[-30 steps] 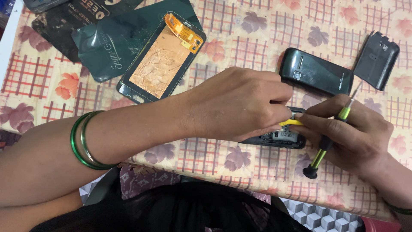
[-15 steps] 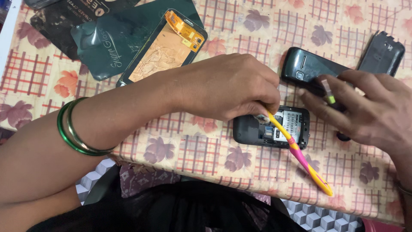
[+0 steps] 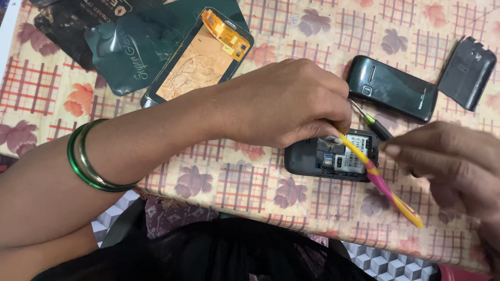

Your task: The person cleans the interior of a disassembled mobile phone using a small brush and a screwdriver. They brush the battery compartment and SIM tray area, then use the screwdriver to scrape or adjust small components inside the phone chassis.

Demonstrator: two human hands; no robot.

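Note:
My left hand (image 3: 281, 104) grips a yellow and pink brush (image 3: 380, 179) by its head end and holds the bristles on the inside of a small dark phone (image 3: 304, 158), which lies with its back off. The brush handle slants down to the right. My right hand (image 3: 448, 161) is just right of that phone, its fingers reaching toward the brush. A thin screwdriver (image 3: 372, 124) with a green and black handle runs under those fingers, metal tip pointing up left. Two green bangles (image 3: 86, 156) circle my left forearm.
A second black phone (image 3: 390, 88) lies above the open one, with a loose dark back cover (image 3: 469, 73) at the far right. At the top left, a bare screen frame with an orange flex cable (image 3: 198, 62) rests on dark green packets (image 3: 130, 52). The flowered tablecloth (image 3: 219, 182) ends at the near edge.
My left hand has swapped its pinch at the phone for the brush and now works it on the phone. My right hand drew back to the right with the screwdriver.

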